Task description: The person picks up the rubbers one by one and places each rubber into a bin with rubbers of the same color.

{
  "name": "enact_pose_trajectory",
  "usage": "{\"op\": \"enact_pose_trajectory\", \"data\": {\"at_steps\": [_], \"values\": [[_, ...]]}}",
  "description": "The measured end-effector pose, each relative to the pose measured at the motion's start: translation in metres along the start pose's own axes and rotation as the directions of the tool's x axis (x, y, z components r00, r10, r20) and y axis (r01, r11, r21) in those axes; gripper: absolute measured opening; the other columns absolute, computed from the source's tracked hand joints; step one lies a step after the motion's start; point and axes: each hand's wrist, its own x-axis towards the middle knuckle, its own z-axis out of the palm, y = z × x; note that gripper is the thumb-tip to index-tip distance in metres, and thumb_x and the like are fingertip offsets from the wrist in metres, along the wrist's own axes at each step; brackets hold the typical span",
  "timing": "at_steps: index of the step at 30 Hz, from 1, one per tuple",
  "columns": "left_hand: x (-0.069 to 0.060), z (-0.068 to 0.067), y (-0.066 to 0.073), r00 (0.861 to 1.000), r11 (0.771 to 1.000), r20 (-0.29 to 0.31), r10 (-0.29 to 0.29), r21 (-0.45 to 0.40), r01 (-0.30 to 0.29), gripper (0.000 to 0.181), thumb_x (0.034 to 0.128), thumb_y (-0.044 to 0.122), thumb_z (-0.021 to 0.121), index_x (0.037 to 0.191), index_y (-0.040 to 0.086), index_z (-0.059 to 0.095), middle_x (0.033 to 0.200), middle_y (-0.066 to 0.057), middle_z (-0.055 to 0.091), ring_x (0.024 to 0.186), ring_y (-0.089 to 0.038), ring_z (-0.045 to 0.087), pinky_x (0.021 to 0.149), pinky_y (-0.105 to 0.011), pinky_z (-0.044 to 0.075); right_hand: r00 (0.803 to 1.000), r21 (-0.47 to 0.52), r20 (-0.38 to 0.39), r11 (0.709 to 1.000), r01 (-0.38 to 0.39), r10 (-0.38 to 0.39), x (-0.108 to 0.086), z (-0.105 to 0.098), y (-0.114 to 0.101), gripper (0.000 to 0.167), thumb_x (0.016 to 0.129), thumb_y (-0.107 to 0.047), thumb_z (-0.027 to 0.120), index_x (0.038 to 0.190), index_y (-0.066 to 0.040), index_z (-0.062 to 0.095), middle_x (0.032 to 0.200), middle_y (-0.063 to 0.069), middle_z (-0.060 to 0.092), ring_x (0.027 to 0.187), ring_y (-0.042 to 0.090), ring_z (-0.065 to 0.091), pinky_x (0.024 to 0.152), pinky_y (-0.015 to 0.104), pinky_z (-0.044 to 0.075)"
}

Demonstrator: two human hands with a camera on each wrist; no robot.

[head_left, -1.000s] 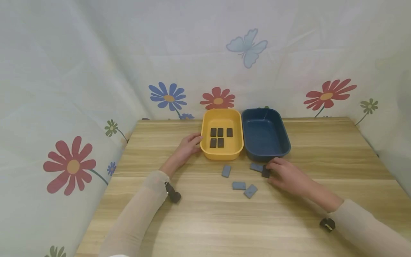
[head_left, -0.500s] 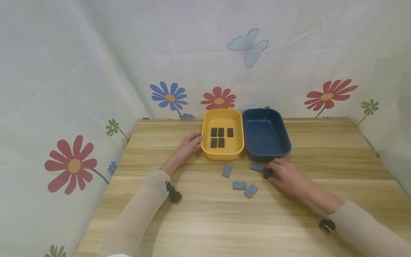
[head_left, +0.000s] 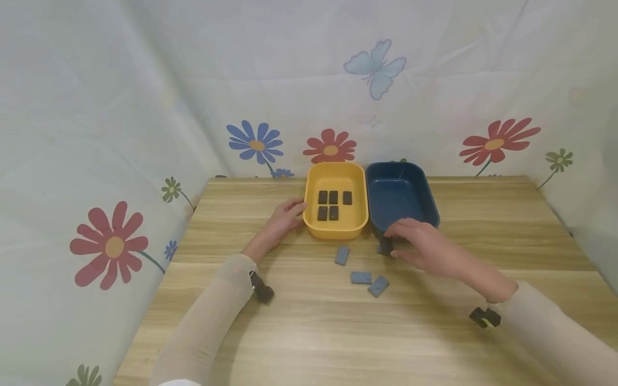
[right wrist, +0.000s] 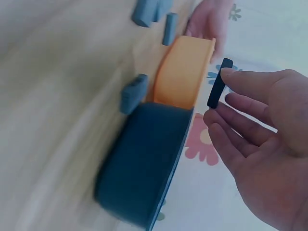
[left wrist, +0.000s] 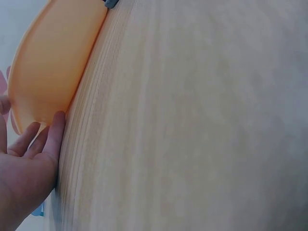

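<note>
My right hand (head_left: 427, 247) pinches a black tile (head_left: 385, 246) between thumb and fingers, in front of the blue bin's near wall; the right wrist view shows the tile (right wrist: 220, 83) held up off the table. My left hand (head_left: 282, 221) rests its fingers against the left side of the yellow bin (head_left: 336, 234); in the left wrist view the fingertips (left wrist: 58, 118) touch the bin's wall. Inside the yellow bin lie several black tiles (head_left: 333, 213). The dark blue bin (head_left: 397, 198) beside it holds nothing visible.
On the table (head_left: 309, 327), before the bins, lie grey-blue tiles: one (head_left: 341, 255) below the yellow bin, two nearer (head_left: 361, 277), and one mostly hidden behind the held tile. A flowered cloth (head_left: 270, 64) hangs behind and at the sides.
My right hand has lifted the black tile from the table and moved left and up toward the blue bin's near edge. My left hand stays at the yellow bin.
</note>
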Motion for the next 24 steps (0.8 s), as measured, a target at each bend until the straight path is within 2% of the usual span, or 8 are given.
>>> {"op": "enact_pose_trajectory", "data": {"at_steps": [3, 6, 16, 24], "values": [[0.000, 0.000, -0.001, 1.000, 1.000, 0.006, 0.004, -0.002, -0.004, 0.059, 0.1093, 0.035, 0.061, 0.155, 0.001, 0.047, 0.156, -0.016, 0.051, 0.137, -0.029, 0.058, 0.105, -0.037, 0.059, 0.998, -0.003, -0.032, 0.999, 0.050, -0.050, 0.016, -0.002, 0.002, 0.036, 0.087, -0.008, 0.089, 0.120, -0.006, 0.073, 0.116, 0.004, 0.072, 0.110, 0.023, 0.068, 0.092, 0.044, 0.061], [0.000, 0.000, -0.001, 1.000, 1.000, 0.014, 0.013, -0.001, -0.013, 0.059, 0.1094, 0.035, 0.061, 0.155, 0.001, 0.047, 0.155, -0.016, 0.052, 0.137, -0.030, 0.058, 0.105, -0.037, 0.059, 0.998, -0.012, -0.038, 0.998, 0.056, -0.057, 0.032, -0.004, 0.003, 0.037, 0.088, -0.010, 0.088, 0.121, -0.006, 0.073, 0.117, 0.004, 0.073, 0.111, 0.024, 0.067, 0.093, 0.045, 0.061], [-0.001, -0.002, 0.000, 1.000, 1.000, 0.015, 0.019, -0.002, -0.019, 0.059, 0.1092, 0.038, 0.060, 0.155, 0.004, 0.048, 0.156, -0.015, 0.051, 0.136, -0.029, 0.058, 0.105, -0.036, 0.059, 1.000, -0.035, 0.006, 0.999, -0.017, 0.018, 0.088, 0.000, 0.011, 0.038, 0.090, -0.012, 0.086, 0.124, -0.002, 0.072, 0.119, 0.012, 0.073, 0.114, 0.033, 0.066, 0.099, 0.049, 0.057], [0.000, 0.000, 0.000, 1.000, 1.000, 0.008, 0.011, 0.015, -0.011, 0.058, 0.1093, 0.038, 0.060, 0.155, 0.004, 0.048, 0.157, -0.015, 0.050, 0.140, -0.028, 0.054, 0.108, -0.037, 0.057, 0.991, -0.066, 0.103, 0.995, -0.074, 0.081, 0.115, 0.016, 0.025, 0.039, 0.093, -0.013, 0.084, 0.128, -0.001, 0.071, 0.126, 0.013, 0.072, 0.120, 0.032, 0.064, 0.106, 0.049, 0.055]]}}
